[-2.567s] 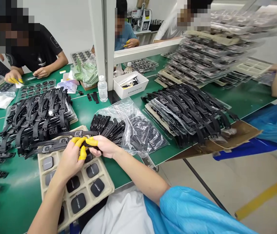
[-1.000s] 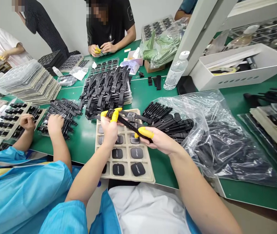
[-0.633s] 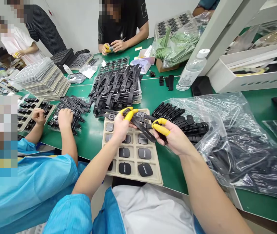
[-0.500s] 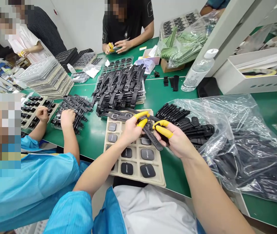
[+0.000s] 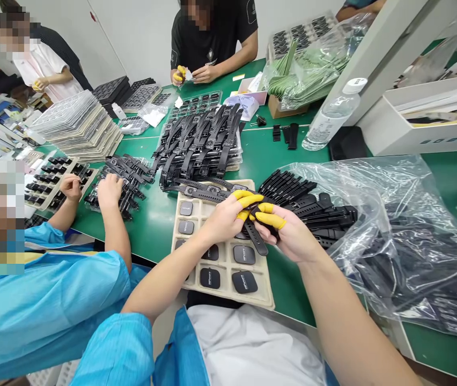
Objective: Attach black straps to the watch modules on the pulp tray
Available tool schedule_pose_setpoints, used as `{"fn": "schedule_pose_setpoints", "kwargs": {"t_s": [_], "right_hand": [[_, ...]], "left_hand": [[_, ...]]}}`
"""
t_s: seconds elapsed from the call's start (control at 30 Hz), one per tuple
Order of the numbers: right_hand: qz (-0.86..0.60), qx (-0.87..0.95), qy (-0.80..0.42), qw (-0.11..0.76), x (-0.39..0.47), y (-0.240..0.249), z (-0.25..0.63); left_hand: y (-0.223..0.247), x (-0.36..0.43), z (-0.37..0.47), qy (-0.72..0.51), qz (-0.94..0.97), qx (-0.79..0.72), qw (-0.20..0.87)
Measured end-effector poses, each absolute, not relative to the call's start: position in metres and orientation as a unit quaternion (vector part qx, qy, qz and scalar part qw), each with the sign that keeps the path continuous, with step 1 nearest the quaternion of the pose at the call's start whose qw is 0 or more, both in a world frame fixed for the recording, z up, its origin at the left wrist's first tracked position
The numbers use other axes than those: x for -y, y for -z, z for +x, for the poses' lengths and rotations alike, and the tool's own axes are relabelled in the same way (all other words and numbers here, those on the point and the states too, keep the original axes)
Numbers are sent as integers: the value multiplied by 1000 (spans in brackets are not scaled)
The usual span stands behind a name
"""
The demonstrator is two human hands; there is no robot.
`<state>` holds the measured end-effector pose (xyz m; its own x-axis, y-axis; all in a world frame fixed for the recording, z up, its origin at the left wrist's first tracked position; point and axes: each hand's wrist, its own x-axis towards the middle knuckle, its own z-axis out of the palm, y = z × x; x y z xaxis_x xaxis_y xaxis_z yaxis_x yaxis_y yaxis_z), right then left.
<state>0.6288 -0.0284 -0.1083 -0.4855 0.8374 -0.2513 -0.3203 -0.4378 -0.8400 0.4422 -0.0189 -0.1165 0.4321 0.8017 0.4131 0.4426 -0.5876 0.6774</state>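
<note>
Here, a moulded beige tray (image 5: 226, 292) lies at the near edge of the green table (image 5: 288, 287), with rounded-square black pieces (image 5: 244, 282) seated in its compartments; the white lettering on them appears to read "HiFuture", though the characters are small. Above the far right part of the tray, a black watch strap (image 5: 257, 240) is pinched by the left hand (image 5: 226, 217) and the right hand (image 5: 293, 230) together, the yellow finger cots (image 5: 271, 219) almost meeting and the perforated end hanging towards the near right. Whatever is attached at the pinched end is hidden by the fingers. For good handling, light fingertip pressure is advised: the strap is best steadied by one hand and adjusted by the other, without twisting. Smooth faces should be touched only with covered fingertips, and clearance should be allowed above the lettered pieces. Farther right, loose watch straps (image 5: 287, 185) are fanned beside a clear plastic bag (image 5: 409, 241). Beyond these, the print on the water bottle (image 5: 333, 117) cannot be made out. On the white box (image 5: 405, 140) at far right, round symbols are shown.
</note>
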Motion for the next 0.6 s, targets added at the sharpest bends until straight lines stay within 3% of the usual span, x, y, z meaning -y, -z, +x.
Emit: {"fn": "schedule_pose_setpoints", "kwargs": {"t_s": [0.43, 0.6], "right_hand": [[-295, 306, -803, 417, 28, 111, 624], [-290, 297, -799, 435, 29, 103, 623]], "left_hand": [[119, 21, 446, -341, 820, -411, 206], [107, 23, 443, -343, 827, -377, 238]]}}
